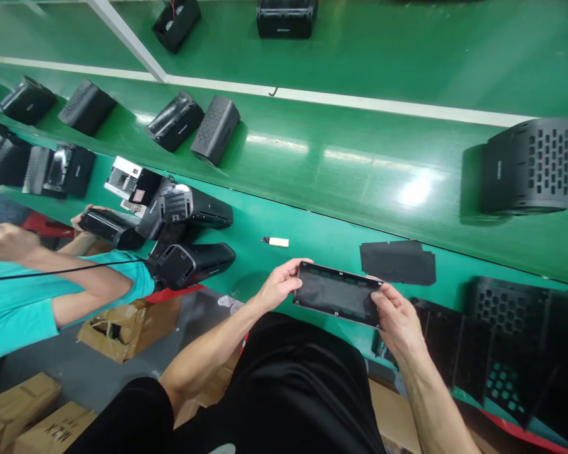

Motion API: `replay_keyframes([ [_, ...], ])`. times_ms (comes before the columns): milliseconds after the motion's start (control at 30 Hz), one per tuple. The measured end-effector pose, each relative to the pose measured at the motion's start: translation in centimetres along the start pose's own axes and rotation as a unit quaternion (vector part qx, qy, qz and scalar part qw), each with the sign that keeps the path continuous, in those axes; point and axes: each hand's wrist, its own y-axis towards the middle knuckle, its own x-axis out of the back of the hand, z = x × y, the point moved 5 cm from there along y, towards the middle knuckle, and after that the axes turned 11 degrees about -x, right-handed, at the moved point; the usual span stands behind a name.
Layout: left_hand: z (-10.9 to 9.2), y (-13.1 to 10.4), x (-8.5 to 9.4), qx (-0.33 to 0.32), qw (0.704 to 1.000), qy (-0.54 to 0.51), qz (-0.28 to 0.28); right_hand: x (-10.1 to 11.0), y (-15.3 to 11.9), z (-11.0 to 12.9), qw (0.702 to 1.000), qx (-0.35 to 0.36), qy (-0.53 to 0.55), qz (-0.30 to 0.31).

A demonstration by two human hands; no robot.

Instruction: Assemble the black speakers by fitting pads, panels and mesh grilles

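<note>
Between my two hands is a black rectangular plastic panel (338, 295), its recessed inner side facing up and small tabs along its rim. My left hand (283, 285) grips the panel's left end, thumb on the edge. At the other end my right hand (397, 315) holds it, with the thumb pressed on the inner corner. Just beyond the panel, thin black sheets (397, 261) lie on the green bench. A small white-and-black item (275, 241), its kind unclear, rests farther left.
Black perforated panels (506, 309) are stacked at the right. Black speaker-like housings (199, 207) crowd the bench at left, beside a co-worker's arm (82, 296). More housings (216, 130) sit on the green conveyor belt (341, 151). Cardboard boxes (127, 331) stand below.
</note>
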Motion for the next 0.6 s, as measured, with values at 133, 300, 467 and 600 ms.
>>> replay_keyframes([
  [133,0.16,0.01,0.11,-0.007,1.0,0.012,0.007,-0.12,0.19,-0.01,1.0,0.013,-0.018,0.017],
  [300,0.31,0.04,0.2,-0.018,1.0,0.018,0.013,-0.03,0.38,-0.07,1.0,0.008,-0.014,0.008],
  [467,0.43,0.09,0.17,-0.013,1.0,0.013,0.016,-0.01,0.4,-0.11,1.0,0.001,-0.01,-0.006],
  [600,0.71,0.13,0.28,-0.01,1.0,0.004,0.013,-0.13,0.27,-0.08,1.0,-0.011,-0.005,-0.016],
])
